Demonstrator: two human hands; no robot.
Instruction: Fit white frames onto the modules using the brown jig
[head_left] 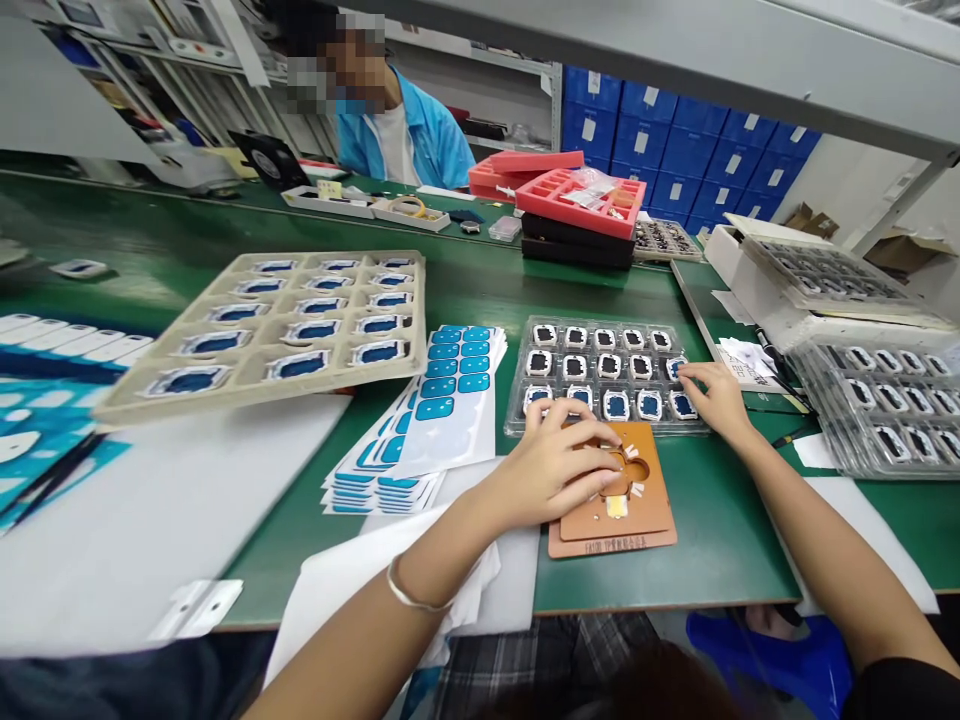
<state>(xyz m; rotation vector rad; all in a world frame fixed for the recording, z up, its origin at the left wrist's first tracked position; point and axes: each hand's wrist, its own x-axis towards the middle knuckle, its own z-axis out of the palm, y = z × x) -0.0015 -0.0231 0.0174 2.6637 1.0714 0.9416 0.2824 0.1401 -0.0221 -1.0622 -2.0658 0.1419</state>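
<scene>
My left hand point(559, 465) lies over the orange fixture plate point(652, 485), fingers spread and stretched across its upper part. The fixture has a round recess, several small white pieces and a yellow patch. My right hand point(712, 400) is at the right end of a clear plastic tray point(517, 400), fingertips pinched at a white-rimmed watch case point(675, 368) in its last column. Cases with black centres point(575, 365) fill the upper rows. Those with blue centres point(616, 405) are in the near row. My left fingers hide part of the fixture and the tray's near edge.
Left of the fixture lie fanned sheets of blue stickers point(442, 385). A beige tray of similar parts point(416, 345) stands further left. Stacked clear trays point(847, 430) are at right. Red trays point(555, 195) sit at the back, and a person in blue point(431, 125) is across the bench.
</scene>
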